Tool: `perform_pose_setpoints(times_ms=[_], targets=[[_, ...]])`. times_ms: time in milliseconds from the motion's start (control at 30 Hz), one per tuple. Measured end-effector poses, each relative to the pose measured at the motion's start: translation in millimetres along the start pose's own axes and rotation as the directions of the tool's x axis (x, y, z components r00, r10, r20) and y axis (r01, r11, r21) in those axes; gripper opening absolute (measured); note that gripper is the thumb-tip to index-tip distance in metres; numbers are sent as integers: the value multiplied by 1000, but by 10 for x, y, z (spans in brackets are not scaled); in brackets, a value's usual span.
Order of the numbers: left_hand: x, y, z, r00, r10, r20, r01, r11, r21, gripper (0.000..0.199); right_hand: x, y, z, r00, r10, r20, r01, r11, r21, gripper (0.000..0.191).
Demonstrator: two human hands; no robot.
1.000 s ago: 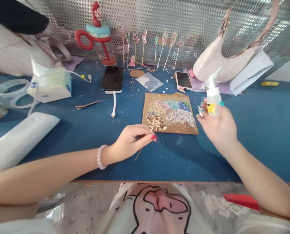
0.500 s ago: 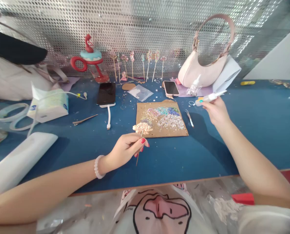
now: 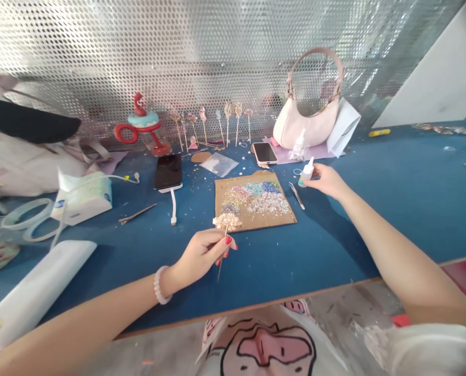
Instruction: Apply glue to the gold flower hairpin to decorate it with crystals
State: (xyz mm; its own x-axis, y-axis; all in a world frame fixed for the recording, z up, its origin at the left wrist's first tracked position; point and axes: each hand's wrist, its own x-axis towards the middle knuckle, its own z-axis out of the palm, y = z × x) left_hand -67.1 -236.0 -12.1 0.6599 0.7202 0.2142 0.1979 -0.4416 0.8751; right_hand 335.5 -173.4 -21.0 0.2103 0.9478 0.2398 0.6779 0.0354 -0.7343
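My left hand (image 3: 201, 256) is closed around the thin stick of a pale peach flower-shaped hairpin (image 3: 227, 222), its bloom pointing up. The bloom sits in front of the near edge of a cardboard sheet (image 3: 256, 222) strewn with small coloured rhinestones (image 3: 266, 198). My right hand (image 3: 329, 180) grips a small white glue bottle (image 3: 307, 173) with a pointed nozzle, upright at the table's surface; I cannot tell if its base rests there. Metal tweezers (image 3: 297, 196) lie between the bottle and the cardboard.
Behind the cardboard are a phone (image 3: 264, 153), a clear plastic bag (image 3: 219, 164) and a row of decorated sticks (image 3: 227, 125). A pink handbag (image 3: 309, 125) stands at the back right. To the left are a black phone (image 3: 168, 172), a cable (image 3: 174, 206), tissues (image 3: 86, 201) and a red-handled cup (image 3: 148, 130).
My right hand has brought the glue bottle down and left, turning it from tilted to upright. The left hand still holds the hairpin. The camera view has shifted.
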Motion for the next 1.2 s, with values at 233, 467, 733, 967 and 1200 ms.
perform_pose_setpoints(times_ms=[233, 467, 733, 967, 1200], targets=[[-2, -11, -2, 1000, 14, 13, -14, 1000, 9, 48, 39, 212, -216, 994, -16, 109, 17, 1000, -6, 52], [1, -5, 10, 1000, 20, 18, -20, 1000, -11, 48, 51, 257, -175, 986, -76, 150, 85, 995, -50, 41], [2, -18, 11, 999, 35, 24, -35, 999, -11, 49, 117, 353, -42, 990, -123, 75, 136, 973, -188, 31], [2, -39, 13, 999, 36, 23, -36, 999, -4, 47, 221, 397, 78, 968, -231, 96, 249, 929, -274, 38], [-12, -63, 7, 999, 35, 24, -35, 999, 2, 46, 197, 457, 48, 978, -191, 87, 210, 912, -352, 24]])
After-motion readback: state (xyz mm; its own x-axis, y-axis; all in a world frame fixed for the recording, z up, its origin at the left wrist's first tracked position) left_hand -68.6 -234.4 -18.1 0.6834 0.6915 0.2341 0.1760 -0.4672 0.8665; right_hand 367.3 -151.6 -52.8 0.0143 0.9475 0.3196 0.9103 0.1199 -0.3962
